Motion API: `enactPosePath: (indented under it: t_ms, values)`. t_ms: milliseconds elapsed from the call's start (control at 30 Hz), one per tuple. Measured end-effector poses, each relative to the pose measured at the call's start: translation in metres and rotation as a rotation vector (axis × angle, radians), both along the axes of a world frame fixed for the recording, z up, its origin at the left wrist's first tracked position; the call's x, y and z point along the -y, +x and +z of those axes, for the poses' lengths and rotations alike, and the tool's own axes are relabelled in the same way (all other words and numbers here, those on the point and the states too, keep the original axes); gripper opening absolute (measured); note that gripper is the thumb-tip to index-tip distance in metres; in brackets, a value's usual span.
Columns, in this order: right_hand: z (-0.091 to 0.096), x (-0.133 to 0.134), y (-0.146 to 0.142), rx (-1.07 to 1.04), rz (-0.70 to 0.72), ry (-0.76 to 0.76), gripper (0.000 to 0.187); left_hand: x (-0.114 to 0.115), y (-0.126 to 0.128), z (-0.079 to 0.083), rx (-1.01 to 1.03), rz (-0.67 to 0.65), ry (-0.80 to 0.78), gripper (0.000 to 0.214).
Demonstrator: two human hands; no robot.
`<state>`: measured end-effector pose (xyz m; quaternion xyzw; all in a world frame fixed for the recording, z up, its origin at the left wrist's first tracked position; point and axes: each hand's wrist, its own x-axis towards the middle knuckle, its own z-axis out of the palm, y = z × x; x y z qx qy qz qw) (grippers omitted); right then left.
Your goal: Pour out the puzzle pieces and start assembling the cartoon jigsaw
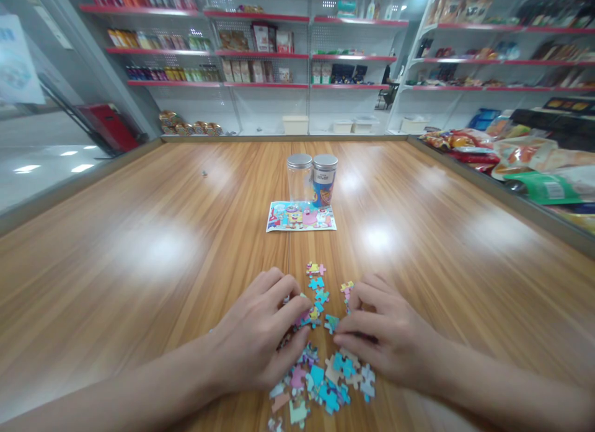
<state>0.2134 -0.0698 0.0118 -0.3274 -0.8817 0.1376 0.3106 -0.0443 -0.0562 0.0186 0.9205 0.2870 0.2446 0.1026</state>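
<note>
My left hand (264,323) hovers low over loose puzzle pieces, its fingers bent and the thumb apart from the index finger. Pink and yellow puzzle pieces (313,314) lie by its fingertips; some are hidden under the hand. Thumb and index finger of my right hand (388,326) are pinched at the edge of a blue-green puzzle piece (331,323). Just beyond, another yellow and pink piece (346,287) is partly covered by the right fingers. Nearer to me, a pile of mixed puzzle pieces (328,395) spreads between the wrists. Several pieces (316,283) trail away up the table.
A cartoon picture sheet (301,218) lies ahead on the wooden table (209,233). Behind it stand a clear jar (300,178) and a labelled jar (324,181), both with silver lids. Snack bags (534,165) line the right side; stocked shelves (264,52) rise at the back.
</note>
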Motion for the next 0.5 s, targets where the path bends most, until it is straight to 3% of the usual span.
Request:
enactPosePath:
  t_ms: [133,267,400,500]
  values:
    - [0.004,0.000,0.002,-0.070,-0.017,-0.055,0.010,0.000,0.001,0.000,0.024,-0.010,-0.003,0.017]
    - [0.010,-0.014,-0.006,-0.144,-0.119,-0.144,0.014,-0.008,0.009,0.008,0.168,0.096,-0.028,0.013]
    - [0.018,-0.026,-0.033,-0.089,-0.047,-0.044,0.008,-0.019,0.017,0.015,0.246,0.196,0.054,0.009]
    - [0.019,-0.025,-0.047,-0.124,-0.046,-0.013,0.010,-0.020,0.016,0.011,0.258,0.181,0.176,0.010]
